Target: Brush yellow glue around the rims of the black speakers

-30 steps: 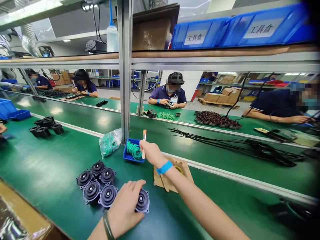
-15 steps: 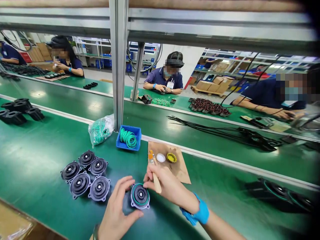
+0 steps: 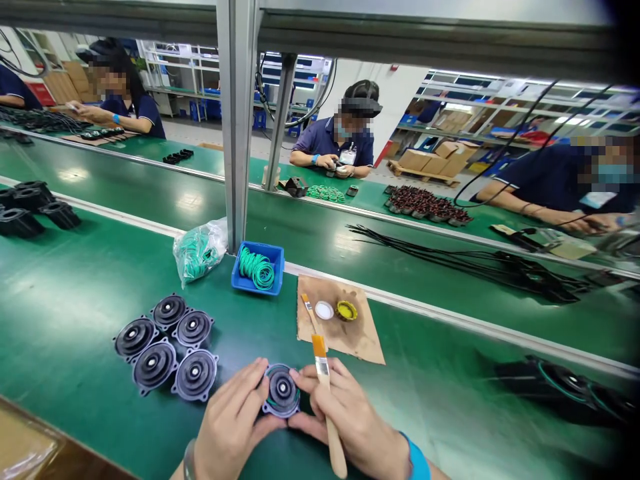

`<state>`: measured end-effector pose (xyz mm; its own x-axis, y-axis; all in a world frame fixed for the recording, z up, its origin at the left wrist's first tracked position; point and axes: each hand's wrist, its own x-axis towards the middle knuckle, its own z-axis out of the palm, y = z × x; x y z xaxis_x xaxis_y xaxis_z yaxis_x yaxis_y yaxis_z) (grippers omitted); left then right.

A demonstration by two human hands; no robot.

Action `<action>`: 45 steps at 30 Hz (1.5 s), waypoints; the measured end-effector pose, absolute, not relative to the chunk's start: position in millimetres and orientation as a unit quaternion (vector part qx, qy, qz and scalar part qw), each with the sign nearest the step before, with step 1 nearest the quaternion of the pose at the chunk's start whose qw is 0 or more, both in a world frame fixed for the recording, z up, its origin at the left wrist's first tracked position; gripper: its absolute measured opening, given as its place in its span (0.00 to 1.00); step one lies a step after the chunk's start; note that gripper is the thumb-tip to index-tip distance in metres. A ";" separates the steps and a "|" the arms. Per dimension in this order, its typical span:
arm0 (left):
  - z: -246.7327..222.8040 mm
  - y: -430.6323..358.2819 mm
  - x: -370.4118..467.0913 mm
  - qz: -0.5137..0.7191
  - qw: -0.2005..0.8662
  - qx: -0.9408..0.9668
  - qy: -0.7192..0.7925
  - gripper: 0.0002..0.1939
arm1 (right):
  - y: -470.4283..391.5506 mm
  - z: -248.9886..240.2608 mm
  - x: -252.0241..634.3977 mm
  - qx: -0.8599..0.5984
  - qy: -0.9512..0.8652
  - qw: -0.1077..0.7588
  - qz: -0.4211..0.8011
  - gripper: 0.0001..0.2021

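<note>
A round black part (image 3: 283, 392) with a flanged rim and stepped centre sits on the green bench, a green rubber ring partly showing round it. My left hand (image 3: 233, 413) grips its left side, fingers at the top edge and thumb at the bottom. My right hand (image 3: 345, 407) pinches the right side of the same part with index finger and thumb. Tucked in that hand is a flat paintbrush (image 3: 326, 393), wooden handle down and orange bristles up. To the left lie several similar round parts (image 3: 196, 373), with no green rings visible on them.
Beyond my hands, a cardboard sheet (image 3: 367, 337) bears a second brush (image 3: 309, 310), a white lid (image 3: 324, 311) and a yellow-rimmed pot (image 3: 347, 310). A blue bin (image 3: 257, 288) and a plastic bag (image 3: 200, 250) hold green rings beside a metal post (image 3: 235, 133). Co-workers sit opposite.
My right hand has come down to the part's right side, its thumb now at the bottom edge. My left fingers have closed onto the part. The view has tilted slightly downward.
</note>
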<state>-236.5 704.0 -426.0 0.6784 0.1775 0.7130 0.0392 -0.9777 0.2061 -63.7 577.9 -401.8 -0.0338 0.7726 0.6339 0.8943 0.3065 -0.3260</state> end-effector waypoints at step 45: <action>-442.8 681.9 -228.0 0.261 0.413 0.823 0.291 0.33 | 556.5 -391.8 -72.0 -0.663 -0.315 0.542 0.408 0.25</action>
